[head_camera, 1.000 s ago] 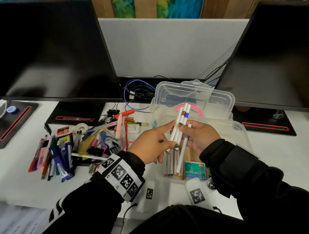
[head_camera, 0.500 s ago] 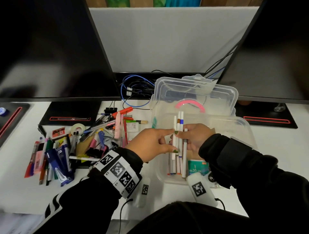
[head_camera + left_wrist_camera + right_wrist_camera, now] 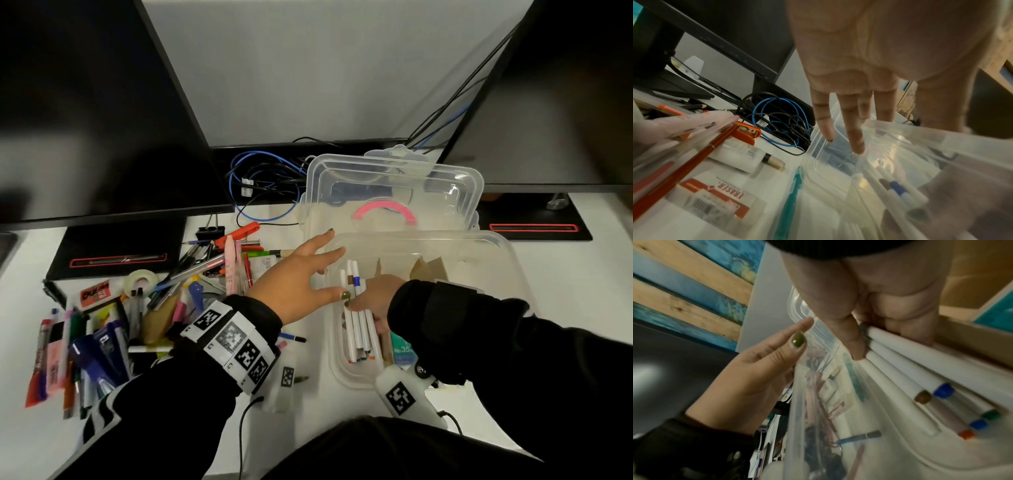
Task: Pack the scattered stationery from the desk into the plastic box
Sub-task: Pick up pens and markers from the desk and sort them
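**Inspector:** Start with the hands.

**Assistant:** The right hand (image 3: 371, 298) is inside the plastic box (image 3: 507, 270), thumb and fingers closed round a bundle of white markers (image 3: 358, 325), which it holds low against the box's left wall. I count four barrels in that bundle from the head view; the right wrist view shows coloured caps of further markers lying beneath, five caps at least, though the blur rules out an exact total. The left hand (image 3: 301, 281) is released, fingers straight and spread, holding nothing, poised over the left rim of the box.

**Inspector:** Box contents otherwise?

**Assistant:** One green staple packet (image 3: 402, 349) at the near end, partly hidden by the sleeve, and some brown card pieces (image 3: 428, 270) toward the far side. The clear lid (image 3: 394, 192) stands open behind the box, one pink handle on it.

**Inspector:** What remains outside?

**Assistant:** Most of it, in my judgement. A large pile of stationery (image 3: 137, 308) covers the left half of the surface: one roll of tape (image 3: 138, 281), one orange stapler (image 3: 239, 233), one black binder clip (image 3: 209, 233), one packaged eraser (image 3: 713, 196), and pens too tangled to count. One blue pen (image 3: 291, 337) lies loose between the pile and the box.

**Inspector:** Progress?

**Assistant:** Early. The markers are going in; the pile is largely untouched.
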Tool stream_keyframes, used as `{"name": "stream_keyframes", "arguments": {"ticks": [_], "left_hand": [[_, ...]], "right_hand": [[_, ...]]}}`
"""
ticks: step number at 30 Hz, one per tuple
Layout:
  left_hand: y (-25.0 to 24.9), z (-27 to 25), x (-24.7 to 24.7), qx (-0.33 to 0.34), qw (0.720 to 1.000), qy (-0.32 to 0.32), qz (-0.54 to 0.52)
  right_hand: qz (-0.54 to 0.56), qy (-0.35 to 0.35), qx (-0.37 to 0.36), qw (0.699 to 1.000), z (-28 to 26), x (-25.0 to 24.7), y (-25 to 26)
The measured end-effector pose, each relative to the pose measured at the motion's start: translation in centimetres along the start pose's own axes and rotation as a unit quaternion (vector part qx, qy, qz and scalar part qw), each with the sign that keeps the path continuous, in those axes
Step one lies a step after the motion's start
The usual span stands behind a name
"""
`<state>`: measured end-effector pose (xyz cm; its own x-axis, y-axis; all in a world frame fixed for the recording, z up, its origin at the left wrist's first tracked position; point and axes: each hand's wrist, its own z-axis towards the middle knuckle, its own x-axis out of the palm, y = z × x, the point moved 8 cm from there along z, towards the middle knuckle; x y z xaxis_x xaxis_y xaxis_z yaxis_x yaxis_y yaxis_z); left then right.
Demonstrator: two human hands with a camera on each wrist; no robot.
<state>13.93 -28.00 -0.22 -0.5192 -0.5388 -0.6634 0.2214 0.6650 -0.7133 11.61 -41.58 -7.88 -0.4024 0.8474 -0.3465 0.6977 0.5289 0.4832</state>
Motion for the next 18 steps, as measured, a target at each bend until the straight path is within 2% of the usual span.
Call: {"name": "stream_keyframes", "arguments": {"ticks": [6, 9, 15, 18], "left_hand": [[1.1, 0.1, 0.7, 0.007, 0.993, 0.115, 0.008], [1.1, 0.1, 0.7, 0.010, 0.992, 0.125, 0.018], [1.2, 0.0, 0.8, 0.005, 0.992, 0.129, 0.013], [1.1, 0.1, 0.8, 0.005, 0.991, 0.132, 0.013]], "right_hand": [[-0.049, 0.027, 0.042, 0.998, -0.4, 1.0, 0.5], [-0.057, 0.039, 0.099, 0.993, -0.6, 1.6, 0.3], [0.047, 0.097, 0.191, 0.976, -1.2, 2.8, -0.1], [-0.013, 0.060, 0.140, 0.988, -1.4, 1.6, 1.1]]}}
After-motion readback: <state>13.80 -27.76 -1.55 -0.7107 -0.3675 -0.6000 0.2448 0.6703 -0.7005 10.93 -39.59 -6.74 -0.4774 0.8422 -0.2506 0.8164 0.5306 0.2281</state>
